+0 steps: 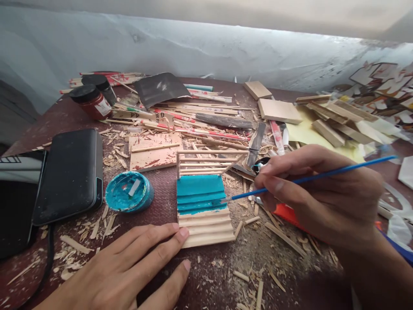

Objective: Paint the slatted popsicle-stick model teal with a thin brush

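The model (200, 189) is standing on the desk (164, 189), between your two hands. Its far ridges are showing a blue coat; its near ridges and its far rails (209, 159) are showing bare wood. Judged by area, about half of the ridged face is coated and the near half is lacking paint. Your right hand (318, 196) is clamping the brush (322, 175) between its fingers, the tip pointing at the coat's right edge. Your left hand (142, 258) is lying with fingers spread, fingertips resting on the model's near-left edge without gripping. To the left, the pot (147, 201) is showing blue paint and a pale patch on top. Far left, the red jar (90, 103) is standing closed, holding red contents.
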Demonstrator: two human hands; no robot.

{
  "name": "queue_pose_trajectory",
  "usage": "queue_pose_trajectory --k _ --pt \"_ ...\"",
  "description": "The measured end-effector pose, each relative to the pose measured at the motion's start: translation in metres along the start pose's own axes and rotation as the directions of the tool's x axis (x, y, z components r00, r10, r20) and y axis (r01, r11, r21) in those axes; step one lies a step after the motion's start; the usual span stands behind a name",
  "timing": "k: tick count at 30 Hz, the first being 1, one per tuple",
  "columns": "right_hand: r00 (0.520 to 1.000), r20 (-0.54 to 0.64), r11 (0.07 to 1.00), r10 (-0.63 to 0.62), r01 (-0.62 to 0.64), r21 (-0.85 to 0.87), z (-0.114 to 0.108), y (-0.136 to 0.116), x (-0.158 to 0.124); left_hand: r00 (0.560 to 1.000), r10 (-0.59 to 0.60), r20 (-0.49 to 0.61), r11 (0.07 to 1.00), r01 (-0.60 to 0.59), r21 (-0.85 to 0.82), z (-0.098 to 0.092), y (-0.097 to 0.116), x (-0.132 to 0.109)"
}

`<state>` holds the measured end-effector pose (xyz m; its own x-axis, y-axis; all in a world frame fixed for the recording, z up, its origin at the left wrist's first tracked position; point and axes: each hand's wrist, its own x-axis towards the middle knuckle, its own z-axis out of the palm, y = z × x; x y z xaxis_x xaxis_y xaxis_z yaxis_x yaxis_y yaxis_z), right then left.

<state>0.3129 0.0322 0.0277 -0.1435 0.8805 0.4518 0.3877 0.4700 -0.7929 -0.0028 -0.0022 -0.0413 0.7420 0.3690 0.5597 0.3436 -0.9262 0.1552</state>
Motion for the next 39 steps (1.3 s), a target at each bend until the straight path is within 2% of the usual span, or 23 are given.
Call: queue_pose_trajectory --k 4,8,11,16,21,26,29,34,36,39 --pt "0.998 0.062 0.999 0.023 -0.02 -0.035 -0.0011 0.0025 -0.0004 1.0 0.0 0.022 1.0 0.0 -0.004 0.0001 -0.0007 -0.0006" --pt "0.999 -0.017 0.994 0.041 -0.043 -0.105 -0.0021 0.0027 0.0005 1.0 -0.004 0.013 1.0 0.004 -0.004 0.0002 -0.0013 -0.0009" --pt "0.998 -0.06 0.998 0.03 -0.033 -0.05 0.0005 0.0019 0.0017 0.999 -0.011 0.031 1.0 0.011 -0.004 0.0 -0.0009 -0.001" --pt "0.999 0.009 0.998 0.049 -0.049 -0.026 0.0023 0.0013 0.0022 1.0 -0.01 0.021 1.0 0.01 -0.003 -0.0003 -0.0006 -0.0011" --pt "0.998 -0.045 0.999 0.032 -0.033 -0.008 0.0 0.0009 0.0019 0.999 -0.018 0.031 1.0 0.019 -0.009 -0.0001 -0.0006 -0.0019" --pt "0.999 0.044 0.999 0.02 -0.019 -0.028 0.0024 0.0022 0.0017 0.999 -0.014 0.043 1.0 0.014 -0.013 -0.001 0.0006 -0.0027" --pt "0.998 0.059 0.998 0.018 -0.014 -0.068 0.0029 0.0034 0.0023 0.998 -0.017 0.057 1.0 0.018 -0.016 -0.0026 0.0002 -0.0029" --pt "0.99 0.077 0.993 0.116 -0.119 0.025 0.0016 0.0063 0.0032 0.992 -0.028 0.123 0.999 0.033 -0.039 -0.005 -0.0006 -0.0033" --pt "0.987 0.084 0.988 0.135 -0.14 0.059 0.0006 0.0081 0.0032 0.994 -0.026 0.102 0.999 0.03 -0.037 -0.0046 -0.0007 -0.0032" --pt "0.992 0.029 0.989 0.125 -0.127 0.078 0.0 0.0099 0.0032 0.997 -0.008 0.074 1.0 0.01 -0.024 -0.0033 -0.001 -0.0037"
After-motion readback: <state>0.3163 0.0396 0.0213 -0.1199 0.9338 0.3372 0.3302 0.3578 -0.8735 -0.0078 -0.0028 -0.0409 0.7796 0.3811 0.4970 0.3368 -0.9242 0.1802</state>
